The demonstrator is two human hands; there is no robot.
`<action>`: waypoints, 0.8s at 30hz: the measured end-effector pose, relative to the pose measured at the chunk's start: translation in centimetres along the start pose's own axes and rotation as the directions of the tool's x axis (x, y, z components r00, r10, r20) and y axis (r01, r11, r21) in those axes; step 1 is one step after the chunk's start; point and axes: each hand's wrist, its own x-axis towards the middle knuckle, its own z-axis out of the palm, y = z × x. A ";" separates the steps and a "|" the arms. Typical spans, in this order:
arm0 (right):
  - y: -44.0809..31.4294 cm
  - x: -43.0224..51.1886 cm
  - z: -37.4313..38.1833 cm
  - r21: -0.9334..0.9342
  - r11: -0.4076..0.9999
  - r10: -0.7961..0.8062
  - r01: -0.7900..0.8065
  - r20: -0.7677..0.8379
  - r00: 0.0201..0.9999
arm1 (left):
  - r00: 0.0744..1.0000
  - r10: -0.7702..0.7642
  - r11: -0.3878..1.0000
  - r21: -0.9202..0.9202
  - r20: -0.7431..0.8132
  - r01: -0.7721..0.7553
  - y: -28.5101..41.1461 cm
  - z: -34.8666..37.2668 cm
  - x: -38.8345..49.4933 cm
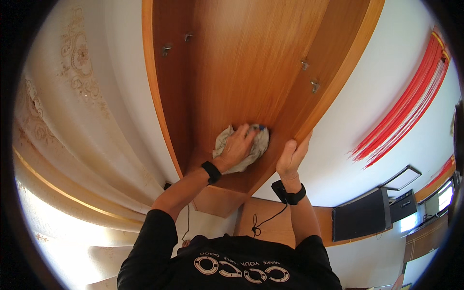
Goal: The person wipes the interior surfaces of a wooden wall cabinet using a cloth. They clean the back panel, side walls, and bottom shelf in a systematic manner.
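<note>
A pale patterned cloth (260,146) lies bunched against the lower back of a tall wooden cabinet (243,72). On top of it rests my left hand (237,146), slightly blurred, fingers spread and pressing the cloth; whether they pinch it I cannot tell. A small blue patch shows at the cloth's upper edge. My right hand (294,156) grips the front edge of the cabinet's right side panel, thumb on the near side, with some fingers hidden behind it. Both wrists wear black bands.
Small metal brackets (166,50) stick out from both inner side walls. Embroidered curtains (87,119) hang at the left. Red and white tassels (406,105) hang on the right wall. A black monitor (360,215) stands on a wooden surface (268,217), with a dark cord (266,219) near my right wrist.
</note>
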 end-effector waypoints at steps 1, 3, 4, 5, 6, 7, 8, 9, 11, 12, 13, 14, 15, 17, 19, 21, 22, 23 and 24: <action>0.0 0.1 0.1 0.023 1.000 0.004 -0.003 -0.015 1.000 | 0.987 -0.149 0.982 -0.122 -0.051 0.142 1.3 -0.7 1.3; 0.1 0.1 0.1 0.056 0.998 0.022 -0.021 -0.021 1.000 | 0.907 -0.351 0.895 -0.369 -0.231 0.252 3.2 -2.6 5.9; 0.2 0.1 0.2 0.019 1.000 0.016 -0.016 -0.029 0.999 | 0.861 -0.447 0.792 -0.554 -0.243 0.255 4.1 -3.6 8.4; 0.3 0.0 0.1 -0.028 1.000 0.008 -0.009 -0.020 1.000 | 0.828 -0.531 0.669 -0.689 -0.181 0.278 5.2 -4.3 10.6; 0.4 -0.1 0.1 -0.077 0.997 0.002 -0.003 -0.010 1.000 | 0.802 -0.572 0.554 -0.802 -0.172 0.223 6.5 -4.6 12.1; 0.5 -0.1 0.0 -0.022 0.997 0.073 -0.073 -0.017 0.997 | 0.808 -0.578 0.550 -0.786 -0.116 0.281 7.9 -4.2 12.7; 0.6 -0.2 0.1 0.034 0.989 0.142 -0.141 -0.024 0.990 | 0.820 -0.562 0.574 -0.765 -0.109 0.292 8.7 -3.7 13.3; 0.7 -0.3 0.0 0.066 0.982 0.179 -0.179 -0.003 0.984 | 0.854 -0.501 0.625 -0.741 -0.140 0.245 9.2 -3.0 13.3; 0.6 -0.3 0.1 0.051 0.986 0.157 -0.156 -0.027 0.987 | 0.839 -0.541 0.585 -0.745 -0.062 0.321 8.7 -1.1 11.1; 0.4 -0.3 0.1 0.031 0.995 0.100 -0.099 -0.031 0.994 | 0.834 -0.550 0.598 -0.715 -0.036 0.363 8.0 0.0 9.6; 0.2 -0.3 0.2 0.006 0.998 0.064 -0.064 -0.048 0.997 | 0.852 -0.515 0.647 -0.692 -0.087 0.320 7.2 1.2 7.7; 0.0 -0.2 0.3 0.061 0.996 0.067 -0.064 -0.041 0.997 | 0.817 -0.576 0.607 -0.656 0.024 0.448 6.5 2.3 5.3; -0.3 -0.1 0.4 0.067 0.996 0.056 -0.052 -0.063 0.996 | 0.809 -0.586 0.610 -0.633 0.043 0.476 6.0 3.4 2.6; -0.7 0.1 0.7 0.070 0.996 0.062 -0.057 -0.081 0.995 | 0.719 -0.673 0.554 -0.525 0.174 0.646 5.8 5.1 -2.6; -1.0 0.3 0.8 0.051 0.998 0.038 -0.034 -0.079 0.996 | 0.612 -0.747 0.506 -0.376 0.257 0.776 5.8 5.7 -5.4; -1.0 0.5 0.9 0.048 0.999 0.022 -0.018 -0.074 0.997 | 0.603 -0.753 0.502 -0.361 0.265 0.786 6.3 5.0 -5.1; -1.0 0.5 0.8 0.050 0.999 0.026 -0.022 -0.068 0.997 | 0.646 -0.723 0.522 -0.421 0.244 0.742 6.6 4.3 -3.5; -0.9 0.4 0.7 0.042 0.999 0.025 -0.022 -0.066 0.998 | 0.687 -0.692 0.537 -0.477 0.222 0.696 6.8 3.4 -1.3; -0.8 0.4 0.7 0.064 0.997 0.039 -0.036 -0.053 0.998 | 0.756 -0.635 0.578 -0.553 0.157 0.600 7.4 2.3 1.0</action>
